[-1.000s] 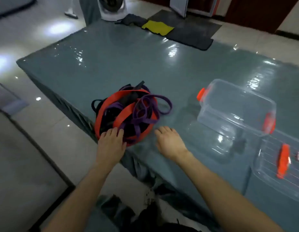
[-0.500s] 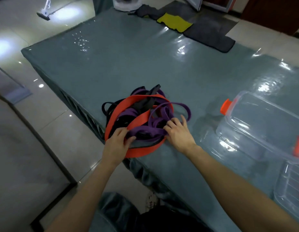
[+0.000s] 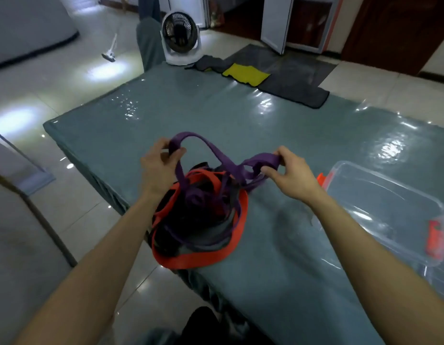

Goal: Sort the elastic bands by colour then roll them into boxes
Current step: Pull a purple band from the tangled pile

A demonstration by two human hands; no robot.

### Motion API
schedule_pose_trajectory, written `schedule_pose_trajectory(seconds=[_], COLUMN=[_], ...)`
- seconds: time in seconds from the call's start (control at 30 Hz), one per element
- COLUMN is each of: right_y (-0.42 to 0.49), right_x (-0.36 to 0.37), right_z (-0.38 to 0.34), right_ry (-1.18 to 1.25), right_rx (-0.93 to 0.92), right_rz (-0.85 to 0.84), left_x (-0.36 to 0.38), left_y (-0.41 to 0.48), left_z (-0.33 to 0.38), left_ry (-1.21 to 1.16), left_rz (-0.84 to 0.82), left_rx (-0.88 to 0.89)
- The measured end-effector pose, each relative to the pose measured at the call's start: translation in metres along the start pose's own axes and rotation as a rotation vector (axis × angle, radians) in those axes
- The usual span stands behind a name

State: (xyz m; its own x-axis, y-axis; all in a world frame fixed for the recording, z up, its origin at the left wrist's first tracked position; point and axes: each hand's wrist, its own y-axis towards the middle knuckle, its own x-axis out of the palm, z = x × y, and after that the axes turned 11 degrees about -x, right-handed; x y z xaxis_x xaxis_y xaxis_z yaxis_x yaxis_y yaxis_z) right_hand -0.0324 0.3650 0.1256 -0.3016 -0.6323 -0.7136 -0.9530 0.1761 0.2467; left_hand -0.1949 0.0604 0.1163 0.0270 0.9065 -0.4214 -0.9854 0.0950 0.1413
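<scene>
Purple band (image 3: 188, 135) up in the air, arching above the pile of bands (image 3: 201, 220) and strung between both hands. The left hand (image 3: 157, 168) pinches one end of the loop between thumb and curled fingers. The right hand (image 3: 290, 175) has its fingers curled round a bunched purple stretch at the other end. Whether that bunch is the same band folded or a second purple one is hard to tell through the blur.

Below them the pile sits at the near left edge of the table (image 3: 216, 108), a tangle of purple, black and grey strands. A broad orange band (image 3: 198, 261) rings the heap, and its near curve hangs just over the table edge. Purple strands trail down from both hands into the tangle.

Off to the right, apart from the pile, a clear plastic box (image 3: 390, 207) lies on the table, with an orange latch (image 3: 435, 240) on its near side.

Beyond the far edge of the table, on the floor, are a yellow cloth (image 3: 244, 74) on a grey mat (image 3: 290, 88) and a white fan (image 3: 180, 37).
</scene>
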Motion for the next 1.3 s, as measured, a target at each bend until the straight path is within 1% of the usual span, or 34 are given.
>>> schedule_pose_trajectory(seconds=[0.07,0.13,0.2,0.3,0.33,0.37,0.4,0.43,0.47,0.5,0.53,0.57,0.6,0.63,0.7,0.77,0.87,1.0,1.07,1.13,1.3], right_y=[0.001,0.003,0.009,0.028,0.036,0.046,0.056,0.065,0.073,0.080,0.086,0.091,0.095,0.097,0.099,0.098,0.091,0.077,0.072,0.069,0.057], right_x=[-0.003,-0.004,-0.009,-0.025,-0.031,-0.036,-0.040,-0.043,-0.045,-0.048,-0.053,-0.057,-0.062,-0.067,-0.075,-0.081,-0.092,-0.109,-0.119,-0.129,-0.146], right_z=[-0.001,0.000,-0.001,-0.013,-0.019,-0.026,-0.035,-0.044,-0.053,-0.061,-0.069,-0.078,-0.087,-0.095,-0.111,-0.125,-0.140,-0.147,-0.146,-0.146,-0.152], right_ry=[0.059,0.092,0.073,-0.002,-0.034,-0.063,-0.089,-0.112,-0.128,-0.137,-0.137,-0.127,-0.115,-0.113,-0.143,-0.154,-0.148,-0.190,-0.214,-0.202,-0.123], right_rx=[0.071,0.146,0.189,0.184,0.164,0.149,0.138,0.129,0.123,0.125,0.135,0.145,0.150,0.148,0.131,0.113,0.095,0.089,0.088,0.095,0.075], right_rz=[0.023,0.066,0.136,0.233,0.250,0.269,0.282,0.289,0.293,0.298,0.309,0.323,0.332,0.337,0.348,0.351,0.338,0.351,0.389,0.442,0.576], left_x=[-0.002,0.000,0.002,-0.001,0.000,0.001,0.003,0.007,0.011,0.016,0.019,0.022,0.025,0.029,0.043,0.062,0.093,0.118,0.125,0.134,0.158], left_y=[0.021,0.042,0.068,0.109,0.119,0.129,0.137,0.146,0.155,0.161,0.163,0.162,0.158,0.152,0.135,0.118,0.098,0.090,0.090,0.090,0.047], left_z=[0.005,0.005,0.005,0.018,0.023,0.028,0.031,0.032,0.031,0.029,0.027,0.025,0.023,0.023,0.026,0.035,0.045,0.062,0.076,0.092,0.124], left_ry=[0.017,0.070,0.101,0.120,0.125,0.131,0.166,0.260,0.427,0.636,0.826,0.940,0.950,0.875,0.637,0.463,0.290,0.069,0.008,-0.003,0.114], left_rz=[0.065,0.051,0.019,0.048,0.040,-0.004,-0.071,-0.149,-0.252,-0.399,-0.579,-0.741,-0.863,-0.940,-0.999,-1.019,-1.048,-1.065,-1.086,-1.116,-1.160], left_rx=[0.082,0.140,0.170,0.277,0.323,0.353,0.367,0.359,0.337,0.311,0.287,0.264,0.246,0.248,0.255,0.250,0.235,0.120,0.108,0.107,0.133])
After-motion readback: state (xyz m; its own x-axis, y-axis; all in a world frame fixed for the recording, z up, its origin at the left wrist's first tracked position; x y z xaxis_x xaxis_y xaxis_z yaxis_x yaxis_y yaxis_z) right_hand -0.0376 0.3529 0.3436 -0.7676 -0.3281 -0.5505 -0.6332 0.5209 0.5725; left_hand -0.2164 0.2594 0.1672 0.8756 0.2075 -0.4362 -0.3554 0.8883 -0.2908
